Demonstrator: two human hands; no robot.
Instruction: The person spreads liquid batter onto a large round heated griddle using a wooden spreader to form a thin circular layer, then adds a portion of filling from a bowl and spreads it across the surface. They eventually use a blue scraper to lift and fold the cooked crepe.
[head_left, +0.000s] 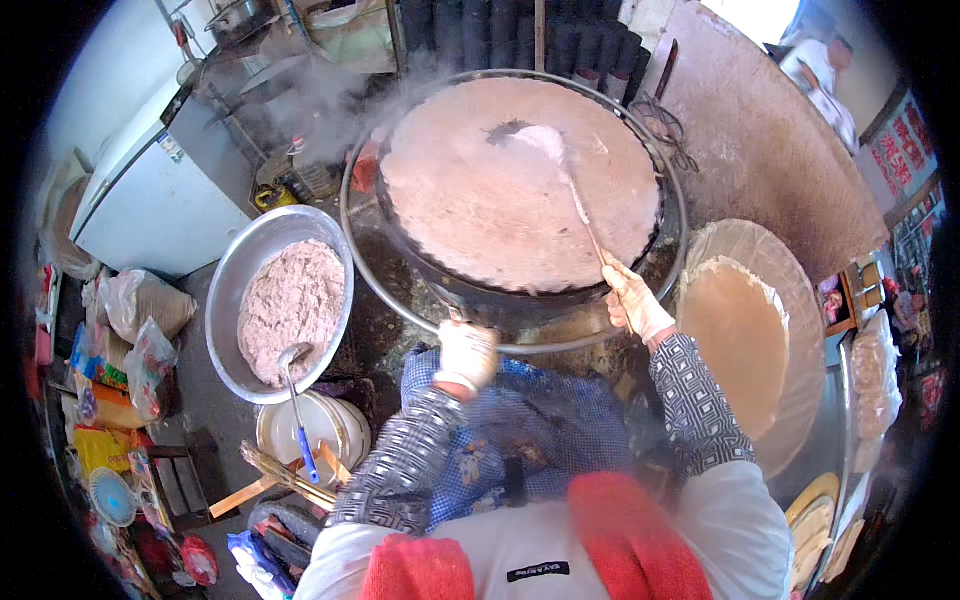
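A wide round griddle is covered by a thin, pale pinkish-brown layer of batter, with a dark bare patch near its far side. My right hand, in a whitish glove, grips the long handle of a batter-coated spreader. Its head rests on the layer beside the bare patch. At the griddle's near edge, my gloved left hand is closed around a short handle that sticks out towards me; motion blurs this hand. A metal ring surrounds the griddle.
Left of the griddle, a metal basin holds thick batter and a blue-handled ladle. Below it stands a white bucket. A finished brown flatbread lies on a round covered tray at right. Steam rises behind; a person stands far right.
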